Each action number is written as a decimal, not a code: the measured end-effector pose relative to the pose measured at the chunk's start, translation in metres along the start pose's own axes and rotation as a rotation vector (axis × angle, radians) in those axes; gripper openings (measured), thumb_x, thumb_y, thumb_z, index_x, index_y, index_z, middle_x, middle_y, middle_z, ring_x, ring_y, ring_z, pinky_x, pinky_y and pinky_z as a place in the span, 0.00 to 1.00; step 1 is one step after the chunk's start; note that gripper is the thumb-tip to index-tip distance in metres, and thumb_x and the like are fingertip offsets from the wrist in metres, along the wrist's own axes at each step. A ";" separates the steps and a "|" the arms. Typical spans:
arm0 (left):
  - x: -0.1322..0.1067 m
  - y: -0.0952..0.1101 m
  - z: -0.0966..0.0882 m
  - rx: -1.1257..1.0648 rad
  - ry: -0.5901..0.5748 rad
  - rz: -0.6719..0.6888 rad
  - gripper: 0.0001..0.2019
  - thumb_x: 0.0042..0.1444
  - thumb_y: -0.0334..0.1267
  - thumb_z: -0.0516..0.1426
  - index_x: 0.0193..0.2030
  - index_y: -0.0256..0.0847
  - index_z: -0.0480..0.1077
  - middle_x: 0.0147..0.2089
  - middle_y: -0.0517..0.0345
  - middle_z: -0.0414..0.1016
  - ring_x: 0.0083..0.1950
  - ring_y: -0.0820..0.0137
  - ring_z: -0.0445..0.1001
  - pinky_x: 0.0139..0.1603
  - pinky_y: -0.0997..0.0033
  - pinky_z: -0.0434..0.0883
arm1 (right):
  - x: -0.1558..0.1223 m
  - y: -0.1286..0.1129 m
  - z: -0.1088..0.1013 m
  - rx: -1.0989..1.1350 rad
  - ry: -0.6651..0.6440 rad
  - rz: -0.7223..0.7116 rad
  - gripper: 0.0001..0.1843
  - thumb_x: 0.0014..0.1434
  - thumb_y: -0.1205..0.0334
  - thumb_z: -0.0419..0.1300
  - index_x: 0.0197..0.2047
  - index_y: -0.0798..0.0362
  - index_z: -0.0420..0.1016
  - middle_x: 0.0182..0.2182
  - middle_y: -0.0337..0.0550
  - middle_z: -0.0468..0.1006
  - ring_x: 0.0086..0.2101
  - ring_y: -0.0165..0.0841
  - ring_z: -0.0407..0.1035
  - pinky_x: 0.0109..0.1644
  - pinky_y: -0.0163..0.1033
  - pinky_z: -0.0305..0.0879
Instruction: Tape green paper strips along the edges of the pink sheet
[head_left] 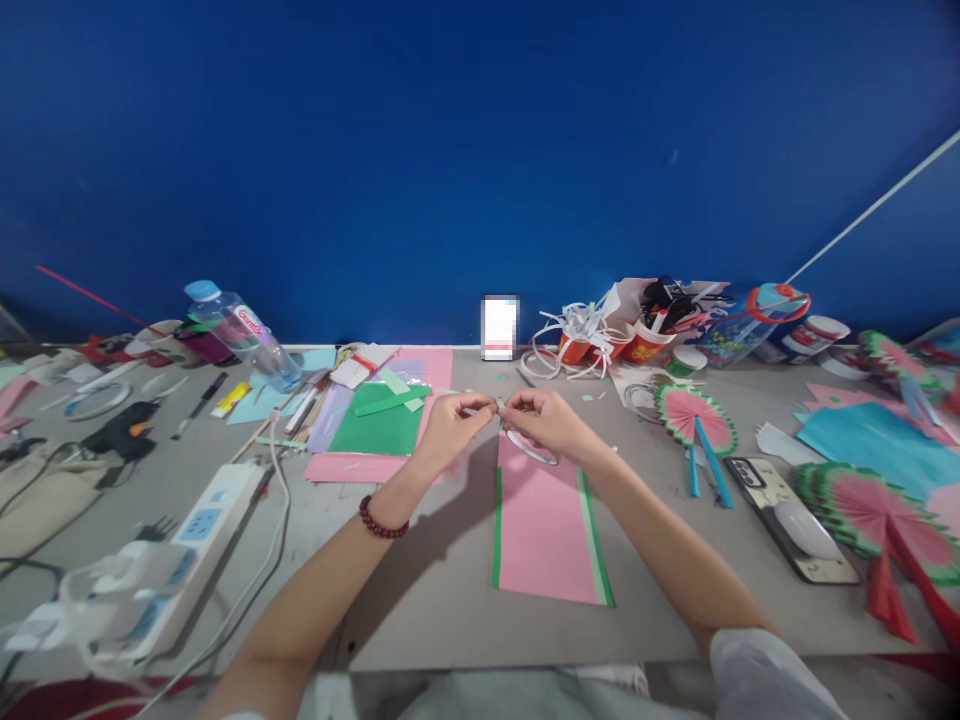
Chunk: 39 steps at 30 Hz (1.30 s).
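Head view, left to right. Power strip (225, 495) lies aslant on the desk (427, 590), off to the side, presumably to keep its cords clear of the middle. Plastic bottle (247, 330) leans near the blue wall (450, 180); what props it, cannot tell. Green sheet (367, 435) lies flat on pink paper, a green strip (390, 401) across it, probably parked within easy reach.

Left hand (452, 428): fingertips drawn close together at a small pale end; cannot tell whether they clamp it. White ring (534, 455), likely tape, hangs below the right hand (551, 422), whose thumb and finger pinch it. Both hands meet over the far end of the pink sheet (545, 530), seemingly so 2 sets of fingertips can reach 1 small spot. Sheet lies lengthwise before the body, green along both long edges, perhaps for a straight sightline.

Right side: smaller fan (709, 415) and larger fan (862, 505) flank a phone (761, 495), likely set aside to spare their pleats.
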<state>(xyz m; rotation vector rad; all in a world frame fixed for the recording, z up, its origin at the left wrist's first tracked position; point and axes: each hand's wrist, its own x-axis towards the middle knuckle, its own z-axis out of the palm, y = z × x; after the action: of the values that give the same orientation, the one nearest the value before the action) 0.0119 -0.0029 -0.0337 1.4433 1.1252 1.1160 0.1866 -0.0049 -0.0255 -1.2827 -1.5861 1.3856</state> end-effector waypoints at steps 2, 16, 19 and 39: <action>0.000 0.000 0.000 0.004 -0.003 0.004 0.07 0.47 0.37 0.59 0.28 0.38 0.77 0.30 0.55 0.77 0.31 0.71 0.70 0.30 0.75 0.65 | 0.000 -0.001 0.000 -0.009 0.001 0.005 0.17 0.54 0.46 0.61 0.29 0.53 0.71 0.21 0.37 0.73 0.15 0.22 0.53 0.16 0.30 0.47; 0.000 -0.002 0.000 0.107 0.000 0.053 0.07 0.49 0.37 0.58 0.30 0.37 0.77 0.33 0.54 0.79 0.35 0.68 0.75 0.33 0.74 0.69 | 0.001 -0.003 0.000 -0.091 0.016 -0.088 0.16 0.53 0.49 0.60 0.28 0.55 0.72 0.24 0.38 0.74 0.21 0.24 0.59 0.25 0.32 0.53; 0.000 -0.001 0.000 0.125 0.006 0.061 0.08 0.49 0.37 0.58 0.31 0.37 0.77 0.33 0.54 0.80 0.35 0.67 0.75 0.33 0.73 0.69 | 0.001 -0.001 0.000 -0.085 0.015 -0.084 0.16 0.52 0.49 0.61 0.28 0.55 0.72 0.24 0.38 0.74 0.22 0.25 0.60 0.26 0.32 0.53; -0.001 0.000 0.002 0.105 0.040 0.077 0.11 0.52 0.42 0.58 0.27 0.37 0.76 0.31 0.55 0.79 0.33 0.68 0.73 0.33 0.72 0.67 | 0.003 0.003 0.001 -0.128 -0.007 -0.130 0.15 0.54 0.50 0.60 0.29 0.54 0.73 0.26 0.40 0.76 0.28 0.29 0.68 0.35 0.36 0.61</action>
<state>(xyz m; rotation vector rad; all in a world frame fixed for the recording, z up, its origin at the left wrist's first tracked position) 0.0142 -0.0041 -0.0339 1.5632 1.1804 1.1582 0.1857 -0.0021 -0.0290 -1.2255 -1.7546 1.2271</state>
